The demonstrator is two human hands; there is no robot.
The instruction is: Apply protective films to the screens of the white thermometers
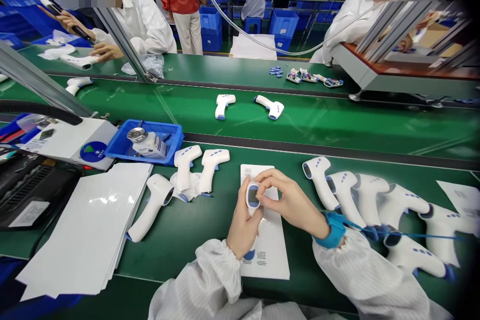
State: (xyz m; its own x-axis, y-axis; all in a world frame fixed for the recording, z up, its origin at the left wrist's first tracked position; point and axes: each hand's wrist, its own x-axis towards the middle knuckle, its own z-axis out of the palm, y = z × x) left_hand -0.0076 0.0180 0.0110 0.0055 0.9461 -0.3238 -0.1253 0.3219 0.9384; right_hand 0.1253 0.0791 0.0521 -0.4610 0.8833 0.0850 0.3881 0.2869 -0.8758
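Observation:
My left hand [241, 230] is wrapped round the handle of a white infrared thermometer [252, 196], its small dark screen with a blue rim facing up. The thumb and forefinger of my right hand [288, 200] are pinched together at the screen's right edge; anything tiny between them is too small to make out. A blue wrist strap [333, 231] with a cord circles my right wrist. Under both hands lies a printed white sheet [272, 260]. More thermometers sit to the right [345, 195], several overlapping, and a single thermometer [152, 207] lies to the left.
Two thermometers [183, 167] rest on crumpled white material beside a blue tray [116, 152] holding a bottle [150, 145]. A paper stack [90, 220] lies at left. Two thermometers [225, 105] lie on the green conveyor belt [168, 110]. Across it, a co-worker [140, 15] handles thermometers.

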